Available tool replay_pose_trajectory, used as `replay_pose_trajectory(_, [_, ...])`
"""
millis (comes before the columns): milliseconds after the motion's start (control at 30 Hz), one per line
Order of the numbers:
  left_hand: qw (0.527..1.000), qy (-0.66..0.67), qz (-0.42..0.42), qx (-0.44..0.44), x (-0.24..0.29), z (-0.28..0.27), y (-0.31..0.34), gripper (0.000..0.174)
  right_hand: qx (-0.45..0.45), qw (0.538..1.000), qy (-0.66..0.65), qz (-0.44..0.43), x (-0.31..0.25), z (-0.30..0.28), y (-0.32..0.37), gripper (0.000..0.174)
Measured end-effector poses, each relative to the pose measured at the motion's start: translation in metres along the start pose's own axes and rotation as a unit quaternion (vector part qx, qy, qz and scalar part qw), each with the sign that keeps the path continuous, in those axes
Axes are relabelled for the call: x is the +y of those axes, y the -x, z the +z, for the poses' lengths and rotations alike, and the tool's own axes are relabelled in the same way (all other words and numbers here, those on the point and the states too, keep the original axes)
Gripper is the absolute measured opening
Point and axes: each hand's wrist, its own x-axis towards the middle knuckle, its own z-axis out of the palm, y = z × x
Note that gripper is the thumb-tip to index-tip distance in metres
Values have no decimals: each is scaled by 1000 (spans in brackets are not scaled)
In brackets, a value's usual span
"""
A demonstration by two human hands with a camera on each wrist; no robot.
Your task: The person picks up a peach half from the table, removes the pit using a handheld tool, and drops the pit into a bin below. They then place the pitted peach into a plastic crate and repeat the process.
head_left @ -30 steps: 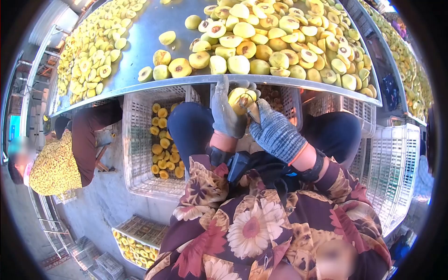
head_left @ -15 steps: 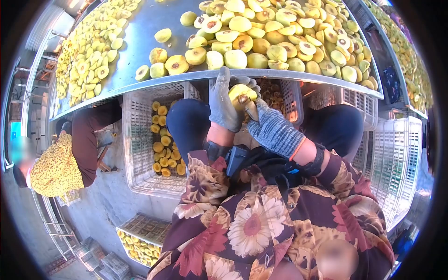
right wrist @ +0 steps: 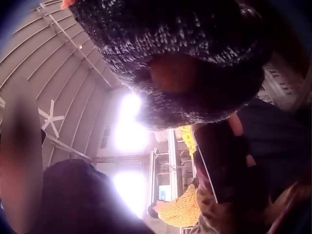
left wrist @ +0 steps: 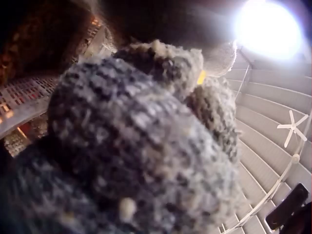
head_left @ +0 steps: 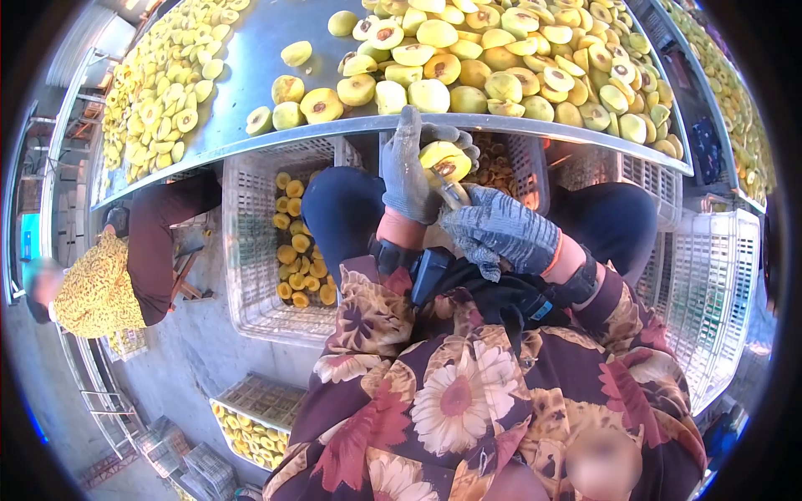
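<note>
In the head view my left hand [head_left: 409, 171], in a grey glove, holds a halved yellow peach [head_left: 447, 159] just below the table's edge, with the thumb pointing up. A brown hollow shows in its cut face. My right hand [head_left: 505, 230], in a striped grey knit glove, is curled round a small metal tool [head_left: 453, 194] whose tip reaches the peach half. Grey knit glove fills much of the left wrist view and hides the fruit. In the right wrist view the dark glove [right wrist: 170, 48] is curled, and the tool's tip is hidden.
A metal table [head_left: 259, 83] bears heaps of peach halves [head_left: 501, 63]. A white crate [head_left: 238, 259] with orange halves stands left of my knees, and another white crate [head_left: 706, 309] at the right. Another person [head_left: 100, 284] sits at the far left.
My right hand has turned over and come slightly lower, baring more of the tool. The peach half has tipped in my left hand, which still holds it.
</note>
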Motion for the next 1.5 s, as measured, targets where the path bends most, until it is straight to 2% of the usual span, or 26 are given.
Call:
replay_pose_trajectory(100, [1000, -4, -7, 9, -2, -2, -3, 52, -9, 961, -55, 269, -2, 18, 1, 21])
replay_pose_trajectory(133, [1000, -8, -5, 12, -4, -2, -4, 53, 40, 857, -224, 462, -10, 10, -12, 24])
replay_pose_trajectory(233, [999, -24, 25, -14, -8, 2, -1, 53, 25, 906, -113, 407, -6, 13, -10, 32])
replay_pose_trajectory(267, [1000, -12, 14, 3, -9, 3, -2, 53, -2, 890, -133, 436, -4, 12, -13, 37])
replay_pose_trajectory(367, [999, 21, -5, 42, -12, 6, -6, 53, 21, 940, 43, 339, 3, 23, -6, 42])
replay_pose_trajectory(467, [995, 65, -2, 73, -22, 3, -12, 49, -47, 869, 0, 493, -2, 11, -14, 44])
replay_pose_trajectory(567, [984, 135, -21, 118, -26, 6, -17, 44, -42, 888, 101, 447, 11, 21, -6, 42])
replay_pose_trajectory(600, [980, 150, -34, 123, -24, 9, -16, 44, 8, 902, 155, 403, 16, 26, -2, 37])
replay_pose_trajectory(633, [976, 165, -47, 130, -22, 13, -14, 43, 12, 904, 167, 393, 21, 25, 3, 34])
replay_pose_trajectory(733, [981, 86, -23, 170, -18, 21, -13, 46, 18, 901, 200, 386, 25, 16, 4, 24])
replay_pose_trajectory(833, [988, 95, -6, 122, -8, 18, -7, 27, 79, 897, 167, 401, 13, 9, 8, 26])
replay_pose_trajectory(867, [976, -146, 109, 117, -5, 15, -2, 21, 86, 887, 138, 432, 10, 7, 8, 32])
replay_pose_trajectory(900, [895, -375, 217, 103, -3, 11, 7, 22, 110, 901, 150, 392, 6, 8, 13, 28])
replay_pose_trajectory(967, [745, -575, 323, 97, 3, 9, 16, 58, 163, 915, 198, 312, 8, 9, 29, 19])
replay_pose_trajectory(1033, [694, -613, 364, 103, 16, 2, 19, 60, -10, 872, 147, 468, 32, 34, 63, 22])
replay_pose_trajectory(1067, [690, -612, 370, 107, 23, -3, 20, 52, -108, 832, 132, 527, 44, 45, 80, 25])
replay_pose_trajectory(1100, [701, -598, 367, 123, 35, -10, 20, 44, -108, 863, 80, 487, 54, 50, 99, 21])
replay_pose_trajectory(1133, [712, -583, 361, 149, 47, -21, 22, 36, -114, 856, 81, 497, 46, 34, 89, 25])
replay_pose_trajectory(1167, [834, -421, 308, 181, 62, -35, 26, 29, -127, 849, 76, 507, 31, 18, 75, 28])
replay_pose_trajectory(1200, [897, -255, 284, 222, 77, -54, 27, 23, -130, 848, 66, 509, 25, 8, 68, 33])
replay_pose_trajectory(1233, [914, -140, 276, 264, 90, -75, 30, 20, -130, 848, 59, 510, 23, -2, 62, 39])
replay_pose_trajectory(1300, [850, -177, 296, 397, 110, -115, 39, 22, -120, 849, 45, 512, 20, -26, 56, 42])
replay_pose_trajectory(1333, [743, -429, 267, 439, 123, -129, 42, 26, -114, 851, 39, 510, 19, -38, 53, 41])
replay_pose_trajectory(1367, [764, -397, 278, 426, 121, -140, 42, 27, -109, 854, 32, 508, 19, -50, 50, 40])
replay_pose_trajectory(1467, [854, -253, 296, 345, 113, -94, 43, 27, -62, 876, 16, 479, 45, -53, 59, 42])
replay_pose_trajectory(1500, [878, -241, 266, 316, 105, -68, 39, 27, -44, 888, 24, 458, 56, -52, 63, 42])
